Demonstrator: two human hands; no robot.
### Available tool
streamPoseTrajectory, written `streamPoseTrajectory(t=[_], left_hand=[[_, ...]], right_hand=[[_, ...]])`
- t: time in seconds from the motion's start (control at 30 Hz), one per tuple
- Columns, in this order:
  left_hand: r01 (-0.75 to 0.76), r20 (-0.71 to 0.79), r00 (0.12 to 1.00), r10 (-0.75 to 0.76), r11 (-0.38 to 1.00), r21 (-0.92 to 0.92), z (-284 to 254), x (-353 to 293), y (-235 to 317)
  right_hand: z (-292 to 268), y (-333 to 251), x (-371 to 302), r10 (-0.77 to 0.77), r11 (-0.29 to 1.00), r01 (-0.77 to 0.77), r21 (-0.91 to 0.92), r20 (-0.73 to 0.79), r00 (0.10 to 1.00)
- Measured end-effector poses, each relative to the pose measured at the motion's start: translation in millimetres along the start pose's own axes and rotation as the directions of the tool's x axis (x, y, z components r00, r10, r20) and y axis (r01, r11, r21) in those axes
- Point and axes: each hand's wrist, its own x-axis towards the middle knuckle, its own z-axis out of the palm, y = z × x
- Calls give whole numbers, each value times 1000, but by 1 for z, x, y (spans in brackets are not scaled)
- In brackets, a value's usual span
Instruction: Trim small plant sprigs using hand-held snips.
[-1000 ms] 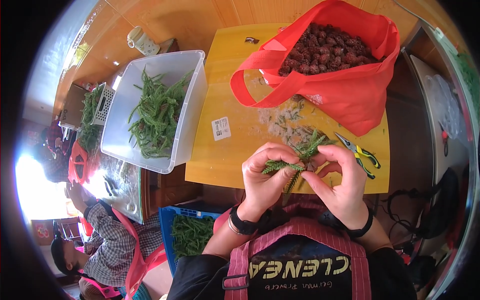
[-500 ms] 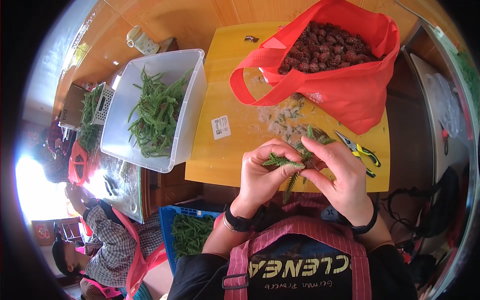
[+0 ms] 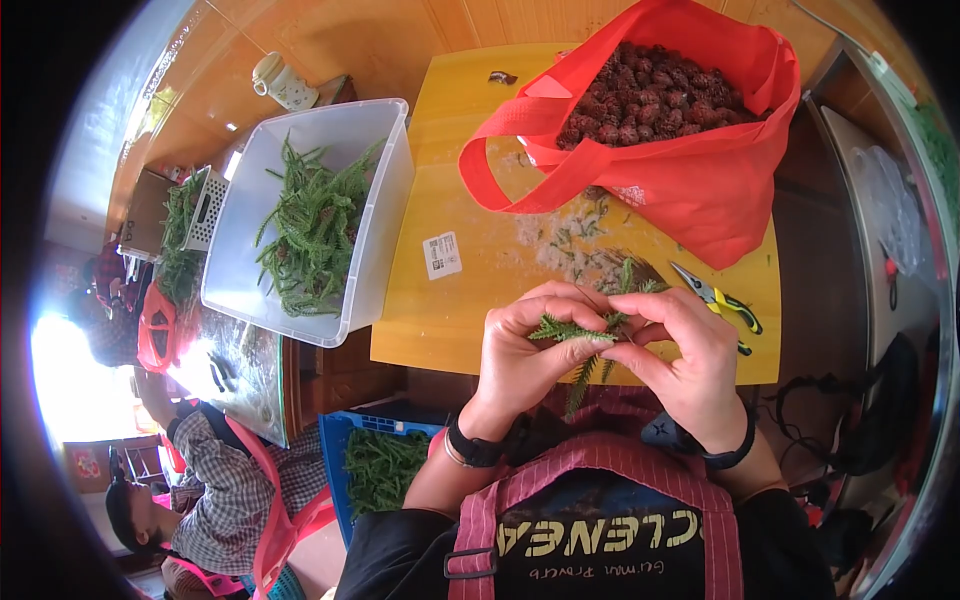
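Both my hands meet above the near edge of the yellow table (image 3: pixel 480 330). My left hand (image 3: pixel 535 345) pinches a small green artificial fir sprig (image 3: pixel 566 331) between thumb and fingers. My right hand (image 3: pixel 690 355) is closed on the same sprig's middle, thumb and fingertips pressed together close to the left ones. Green tips poke out above and below the fingers; the join between them is hidden. Yellow-and-black pliers (image 3: pixel 722 297) lie just beyond my right hand. A red bag (image 3: pixel 700 190) full of brown pinecones (image 3: pixel 650 95) stands at the far right of the table.
To the left stands a clear plastic bin (image 3: pixel 385 215) with green sprigs. A blue crate (image 3: pixel 335 450) of more greenery is below it. Scraps and a white label (image 3: pixel 441 255) lie on the table. Another person (image 3: pixel 215 490) sits at the lower left beside a glass-topped table (image 3: pixel 250 390).
The fingers of my right hand have drawn in closer to my left on the sprig, with the index finger now lower. The bag, bin and pliers stay put.
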Motion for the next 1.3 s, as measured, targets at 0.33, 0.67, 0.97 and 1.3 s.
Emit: streamPoseTrajectory(t=[0.33, 0.67, 0.97, 1.3], left_hand=[[-125, 9, 992, 126, 972, 200, 3, 0, 6], [-350, 31, 926, 376, 826, 442, 11, -1, 13], [-380, 145, 925, 351, 861, 339, 7, -2, 17], [-360, 201, 929, 312, 890, 281, 8, 2, 25]], right_hand=[[-8, -3, -1, 101, 974, -120, 191, 103, 990], [-21, -9, 2, 10, 987, -30, 157, 129, 992], [-43, -6, 17, -205, 966, 235, -104, 237, 950], [-38, 11, 28, -357, 921, 388, -41, 315, 880]])
